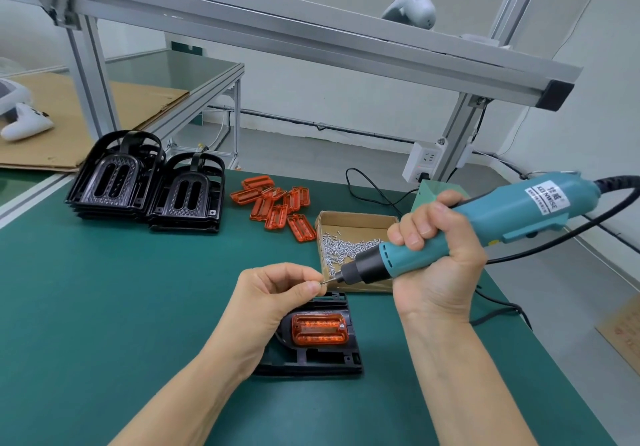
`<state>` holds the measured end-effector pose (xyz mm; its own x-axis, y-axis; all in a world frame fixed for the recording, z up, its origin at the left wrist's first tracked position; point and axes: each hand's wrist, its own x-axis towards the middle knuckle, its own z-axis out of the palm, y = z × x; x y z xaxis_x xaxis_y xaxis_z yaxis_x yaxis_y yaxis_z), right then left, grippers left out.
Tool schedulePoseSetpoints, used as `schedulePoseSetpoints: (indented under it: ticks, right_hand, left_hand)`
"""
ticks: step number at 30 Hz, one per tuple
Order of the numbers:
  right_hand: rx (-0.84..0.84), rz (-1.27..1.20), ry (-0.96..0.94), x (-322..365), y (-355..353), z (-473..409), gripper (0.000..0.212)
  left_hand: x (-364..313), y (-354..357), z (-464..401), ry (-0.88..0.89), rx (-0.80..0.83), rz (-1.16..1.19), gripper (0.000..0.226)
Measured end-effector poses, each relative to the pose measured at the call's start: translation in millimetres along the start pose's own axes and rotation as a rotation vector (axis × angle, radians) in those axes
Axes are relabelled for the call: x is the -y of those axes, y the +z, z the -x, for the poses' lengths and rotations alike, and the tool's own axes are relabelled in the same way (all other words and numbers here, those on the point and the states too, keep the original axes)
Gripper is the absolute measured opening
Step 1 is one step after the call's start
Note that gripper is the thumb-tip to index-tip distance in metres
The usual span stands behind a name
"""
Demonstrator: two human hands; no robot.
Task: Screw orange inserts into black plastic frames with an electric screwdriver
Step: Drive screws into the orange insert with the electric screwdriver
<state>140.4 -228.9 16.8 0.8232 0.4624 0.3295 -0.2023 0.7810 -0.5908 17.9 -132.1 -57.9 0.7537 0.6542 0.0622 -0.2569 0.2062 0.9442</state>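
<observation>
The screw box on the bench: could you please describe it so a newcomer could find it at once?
On the green bench mat, look right of the heap of loose orange inserts. There sits a low open cardboard box, the only container there, with small silver screws scattered inside.

A black plastic frame (322,352) lies flat on the worktop (104,307), an orange insert (319,328) seated in it. The teal electric screwdriver (460,231) slants above, bit at a small screw (325,281).
</observation>
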Motion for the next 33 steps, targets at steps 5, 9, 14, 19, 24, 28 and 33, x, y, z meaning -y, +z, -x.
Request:
schedulePoseSetpoints:
  ticks: [5, 9, 14, 19, 24, 28, 33]
  right_hand:
    - [0.013, 0.016, 0.047, -8.3, -5.9, 0.3, 0.018]
    - [0.034, 0.073, 0.107, -18.9, -9.7, 1.9, 0.02]
    - [0.112, 0.185, 0.162, -34.3, -7.9, 4.4, 0.022]
    - [0.196, 0.267, 0.195, -43.7, -5.2, 5.6, 0.022]
    - [0.255, 0.341, 0.22, -49.5, -3.8, 5.8, 0.02]
    - [0.306, 0.395, 0.22, -53.1, -1.6, 4.5, 0.022]
    - [0.405, 0.453, 0.223, -57.2, 3.8, 2.8, 0.021]
  left_hand:
    - [-3.1, -16.6, 3.2, 0.016, 0.0, -0.137, 0.024]
    - [-3.0, -38.0, 6.9, 0.053, -0.079, -0.489, 0.025]
    - [2.2, -44.7, 18.5, -0.004, 0.127, -1.005, 0.088]
    - [5.9, -41.3, 19.0, 0.08, 0.183, -1.205, 0.103]
    - [6.5, -41.6, 18.4, 0.123, 0.169, -1.172, 0.098]
    - [6.4, -41.1, 17.6, 0.128, 0.172, -1.161, 0.096]
    - [5.9, -40.4, 18.7, 0.12, 0.173, -1.156, 0.091]
